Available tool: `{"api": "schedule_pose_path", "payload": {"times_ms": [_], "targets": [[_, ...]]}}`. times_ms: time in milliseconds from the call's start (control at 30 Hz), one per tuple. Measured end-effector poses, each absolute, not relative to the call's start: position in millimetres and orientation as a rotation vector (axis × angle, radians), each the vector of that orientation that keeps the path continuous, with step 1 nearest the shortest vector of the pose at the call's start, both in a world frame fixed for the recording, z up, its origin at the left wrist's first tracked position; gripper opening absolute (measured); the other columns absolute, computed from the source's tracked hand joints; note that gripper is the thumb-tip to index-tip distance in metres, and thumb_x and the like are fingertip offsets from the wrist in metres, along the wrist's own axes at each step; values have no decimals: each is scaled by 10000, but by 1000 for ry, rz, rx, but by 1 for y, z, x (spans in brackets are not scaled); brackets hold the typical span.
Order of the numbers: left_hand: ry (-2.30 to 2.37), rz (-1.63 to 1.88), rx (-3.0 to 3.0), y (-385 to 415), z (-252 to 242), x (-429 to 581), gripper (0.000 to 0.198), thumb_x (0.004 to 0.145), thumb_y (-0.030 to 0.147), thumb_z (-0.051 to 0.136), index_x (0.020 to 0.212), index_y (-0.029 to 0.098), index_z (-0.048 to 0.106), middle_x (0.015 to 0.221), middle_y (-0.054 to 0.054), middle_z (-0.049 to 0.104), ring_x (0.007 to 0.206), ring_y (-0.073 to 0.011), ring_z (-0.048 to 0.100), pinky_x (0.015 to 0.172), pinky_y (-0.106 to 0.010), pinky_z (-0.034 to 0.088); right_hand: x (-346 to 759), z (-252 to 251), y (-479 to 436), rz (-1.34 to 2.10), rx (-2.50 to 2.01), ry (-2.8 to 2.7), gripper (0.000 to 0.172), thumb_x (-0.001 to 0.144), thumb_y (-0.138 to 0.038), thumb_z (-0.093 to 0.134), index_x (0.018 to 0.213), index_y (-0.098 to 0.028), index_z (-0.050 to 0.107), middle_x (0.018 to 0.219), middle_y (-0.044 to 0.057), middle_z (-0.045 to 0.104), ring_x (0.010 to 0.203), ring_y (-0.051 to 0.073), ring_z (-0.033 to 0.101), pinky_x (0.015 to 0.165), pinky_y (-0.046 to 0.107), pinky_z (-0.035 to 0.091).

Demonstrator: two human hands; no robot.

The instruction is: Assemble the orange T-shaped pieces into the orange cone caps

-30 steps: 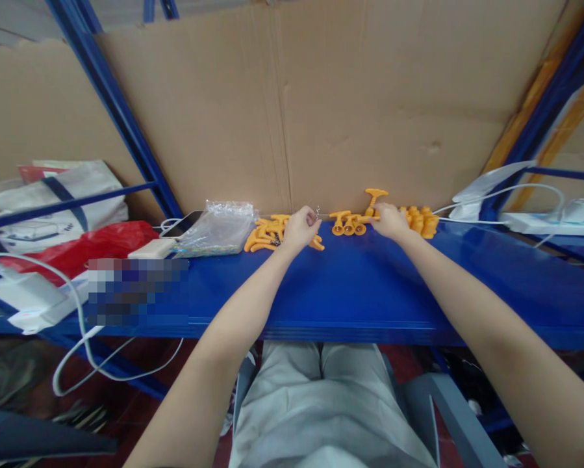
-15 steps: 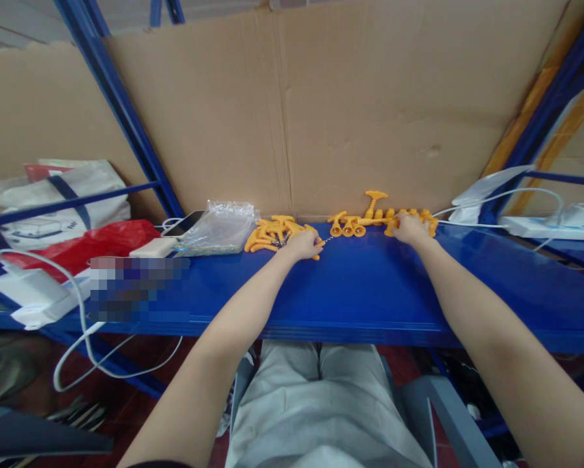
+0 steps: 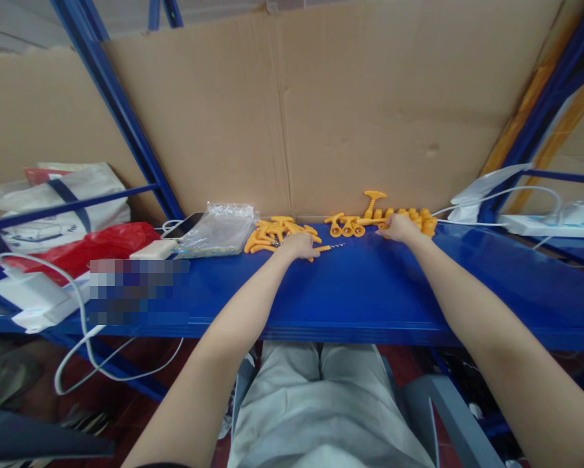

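My left hand (image 3: 299, 246) is closed on a corkscrew (image 3: 325, 248) with a yellow handle; its metal spiral points right, just above the blue shelf. Beside that hand lies a heap of yellow corkscrew handles (image 3: 260, 242). My right hand (image 3: 403, 227) has its fingers pinched round a yellow sleeve (image 3: 383, 226), mostly hidden by the fingers. Behind and right of it stand several yellow sleeves (image 3: 428, 224). Between my hands, yellow T-handled pieces (image 3: 347, 230) lie with round hollow ends facing me. One T-shaped piece (image 3: 371, 204) stands upright at the back.
The blue shelf (image 3: 350, 292) is backed by a cardboard sheet (image 3: 369, 104). To the left are clear plastic bags (image 3: 218, 231), a phone (image 3: 187, 224), a red bag (image 3: 111, 244) and a white charger (image 3: 31, 289) with cables. A white power strip (image 3: 545, 224) lies at the right.
My right hand has shifted left, away from the group of sleeves. In my left hand the corkscrew has turned so that its spiral points more level to the right.
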State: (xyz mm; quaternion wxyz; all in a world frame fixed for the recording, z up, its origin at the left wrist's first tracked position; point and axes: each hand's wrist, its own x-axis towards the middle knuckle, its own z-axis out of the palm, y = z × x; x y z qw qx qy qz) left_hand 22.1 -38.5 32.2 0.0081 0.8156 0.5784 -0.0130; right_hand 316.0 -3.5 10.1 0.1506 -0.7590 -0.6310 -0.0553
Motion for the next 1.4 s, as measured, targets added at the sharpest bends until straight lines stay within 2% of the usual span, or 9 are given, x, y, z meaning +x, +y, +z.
{"api": "schedule_pose_path", "payload": {"times_ms": [133,267,367,467,700,1067,1400], "targets": [[1781,193,2547,-37,24,24,278,810,351,623,1005,214,767,1044,-57,779,1029,-241,713,860,-275,534,309,5,-3,-91,-2131,-1945,400,835,-321,699,1201,-161,680,1143,163,701,1065,325,665,888,402,500],[1797,387,2472,-38,19,30,357,825,331,622,1150,216,711,1139,-64,760,1075,-254,701,892,-300,534,305,2,-7,-245,-2035,-2028,334,822,-275,684,1144,-187,709,1224,161,668,1159,356,622,947,474,491],[1808,491,2440,-39,19,32,341,823,321,635,1142,216,698,1099,-76,765,1041,-268,708,870,-325,539,304,4,-9,-302,-1937,-2038,272,808,-269,695,1071,-204,724,1230,161,665,1185,374,606,958,524,485],[1812,553,2438,-38,19,31,308,825,325,643,1111,221,692,1056,-78,769,1013,-274,713,839,-331,538,301,7,-8,-201,-1816,-2095,235,803,-252,701,1033,-207,716,1195,140,694,1142,347,631,950,502,495],[1832,582,2455,-37,18,31,301,834,332,635,1109,215,673,1022,-85,776,1018,-272,713,829,-331,533,277,16,-14,27,-1424,-2230,191,790,-206,698,980,-199,692,1110,93,753,1035,271,694,925,405,521],[1851,603,2452,-33,17,28,302,843,352,619,1108,217,669,1039,-89,777,1024,-268,713,848,-338,530,272,17,-15,-74,-1387,-2158,194,771,-230,677,962,-194,685,1042,93,753,980,267,698,878,383,524],[1885,595,2450,-36,18,28,310,847,363,624,1122,227,667,1070,-88,771,1061,-283,700,871,-348,522,273,14,-8,-148,-1323,-2167,240,721,-172,649,952,-198,710,1021,93,749,993,285,688,927,416,514]]}}
